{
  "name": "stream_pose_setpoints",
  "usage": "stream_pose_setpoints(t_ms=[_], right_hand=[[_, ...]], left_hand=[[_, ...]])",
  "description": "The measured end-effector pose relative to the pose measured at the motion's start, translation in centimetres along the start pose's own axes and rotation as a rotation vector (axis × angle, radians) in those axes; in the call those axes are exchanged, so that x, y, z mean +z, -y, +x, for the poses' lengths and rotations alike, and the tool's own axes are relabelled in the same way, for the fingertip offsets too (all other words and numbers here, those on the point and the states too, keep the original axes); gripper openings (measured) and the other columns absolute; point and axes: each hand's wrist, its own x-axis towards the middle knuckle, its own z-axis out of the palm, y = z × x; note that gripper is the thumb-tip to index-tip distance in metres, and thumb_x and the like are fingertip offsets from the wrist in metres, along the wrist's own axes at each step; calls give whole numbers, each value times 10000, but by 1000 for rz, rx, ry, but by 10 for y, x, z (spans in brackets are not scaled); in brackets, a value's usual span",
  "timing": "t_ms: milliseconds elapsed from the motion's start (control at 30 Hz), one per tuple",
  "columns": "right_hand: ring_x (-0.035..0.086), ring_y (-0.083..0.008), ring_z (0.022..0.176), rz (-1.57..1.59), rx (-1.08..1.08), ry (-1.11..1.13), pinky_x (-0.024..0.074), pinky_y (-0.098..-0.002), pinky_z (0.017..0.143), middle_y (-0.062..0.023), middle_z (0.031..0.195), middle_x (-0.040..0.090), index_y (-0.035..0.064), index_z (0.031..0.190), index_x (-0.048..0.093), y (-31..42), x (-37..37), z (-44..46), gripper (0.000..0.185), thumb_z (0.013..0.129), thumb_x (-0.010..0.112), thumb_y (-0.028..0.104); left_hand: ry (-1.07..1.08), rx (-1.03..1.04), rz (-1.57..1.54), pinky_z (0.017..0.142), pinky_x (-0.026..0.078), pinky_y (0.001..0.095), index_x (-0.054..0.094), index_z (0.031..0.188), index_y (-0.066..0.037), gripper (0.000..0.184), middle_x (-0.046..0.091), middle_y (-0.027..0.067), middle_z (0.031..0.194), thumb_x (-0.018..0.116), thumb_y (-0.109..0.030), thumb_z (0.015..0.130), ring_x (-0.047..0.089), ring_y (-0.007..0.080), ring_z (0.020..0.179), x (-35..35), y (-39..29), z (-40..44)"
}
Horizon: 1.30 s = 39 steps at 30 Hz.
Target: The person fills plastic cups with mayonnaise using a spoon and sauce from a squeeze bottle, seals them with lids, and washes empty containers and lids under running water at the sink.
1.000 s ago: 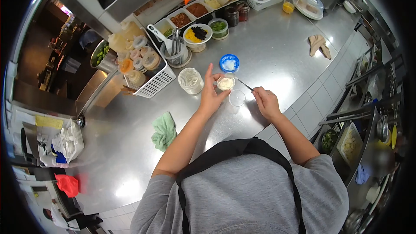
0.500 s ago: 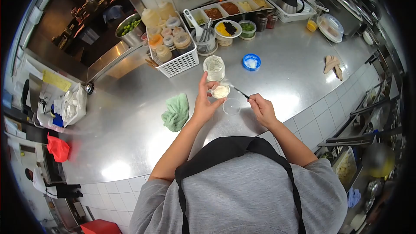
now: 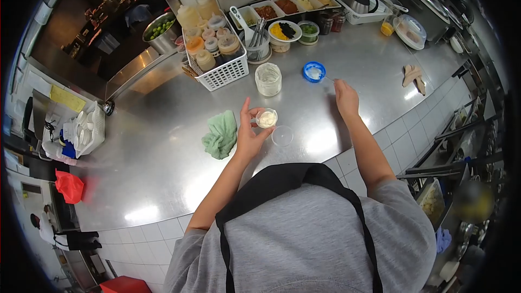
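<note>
My left hand is closed around a small clear cup with a creamy white filling, index finger raised. Beside its fingertips, a round clear lid lies on the steel counter. My right hand grips a slim utensil, its far end at a blue screw lid with white cream inside. Whether the tip is a spoon or a blade cannot be made out. Just beyond my left hand stands an open jar, its walls smeared white.
A green cloth lies left of my left hand. Behind are a white basket of sauce bottles, a tub of utensils and a bowl with yellow and black food. Beige gloves rest at right. Another person stands far left.
My right hand has moved away from the cup, forward and right, bringing the utensil to the blue lid. My left hand, still holding the cup, has shifted slightly left and nearer me.
</note>
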Motion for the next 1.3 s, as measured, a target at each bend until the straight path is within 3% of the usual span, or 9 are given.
stream_pose_setpoints(t_ms=[133, 233, 300, 400, 533, 833, 900, 1000, 1300], right_hand=[[520, -248, 875, -145, -26, 248, 389, -370, 762, -70, 977, 546, 167, 1176, 515, 0, -6, -6, 384, 800, 574, 219], [488, -276, 953, -100, 6, 68, 369, -365, 828, -106, 1093, 490, 172, 1268, 431, 31, -23, -19, 588, 734, 657, 271], [475, -301, 964, 111, -112, 57, 381, -377, 827, -147, 1120, 455, 161, 1309, 377, 55, -25, -30, 739, 671, 718, 314], [507, -220, 958, 892, -57, 604, 414, -339, 842, -128, 1071, 488, 137, 1354, 295, 105, -28, -52, 879, 627, 768, 280], [509, -161, 957, 1549, 206, 674, 412, -293, 836, -101, 1099, 486, 83, 1354, 271, 153, -37, -55, 677, 789, 635, 157], [536, -83, 850, 1430, 535, 786, 456, -219, 676, -30, 990, 566, 54, 1154, 451, 160, -33, -49, 368, 846, 585, 203], [538, -75, 834, 1398, 517, 777, 455, -214, 669, -23, 971, 573, 57, 1137, 464, 156, -28, -50, 354, 841, 591, 206], [540, -63, 805, 1338, 476, 795, 451, -201, 662, -13, 949, 580, 67, 1119, 477, 154, -22, -49, 338, 835, 600, 201], [576, -167, 652, 937, 364, 671, 447, -302, 581, -113, 680, 584, 3, 819, 597, 173, 6, -34, 472, 855, 479, 458]], left_hand=[[-13, 44, 6, 777, 407, 313, 99, 1370, -71, 950, 492, 92, 1125, 726, -68, 658, 494, 182, 1013, -2, -1, 2], [-62, 44, -10, 772, 406, 309, 98, 1371, -71, 956, 491, 93, 1123, 727, -56, 651, 492, 178, 1009, -5, -3, 2], [-86, 77, -37, 778, 403, 311, 99, 1371, -73, 957, 490, 97, 1125, 727, -50, 649, 494, 184, 1011, -6, -10, 6], [-61, 108, -35, 814, 395, 335, 89, 1376, -94, 951, 488, 93, 1128, 706, -26, 657, 481, 184, 1037, -7, -23, 11], [22, 151, 5, 824, 396, 338, 87, 1378, -96, 964, 485, 96, 1145, 712, -29, 648, 480, 188, 1045, -6, -25, 9], [122, 65, -100, 845, 431, 342, 121, 1376, -81, 912, 511, 116, 1124, 719, -83, 689, 509, 218, 1030, -1, -18, -7], [153, -377, -565, 803, 463, 309, 148, 1367, -79, 806, 512, 130, 1104, 672, -101, 756, 538, 192, 969, -9, -15, -7], [177, -477, -528, 740, 483, 263, 189, 1352, -86, 679, 517, 92, 1075, 608, -125, 819, 559, 153, 896, -14, -6, -6], [-48, -360, -541, 707, 485, 253, 317, 1181, -62, 484, 480, 65, 974, 608, -43, 794, 550, 139, 835, 12, 5, -21]])
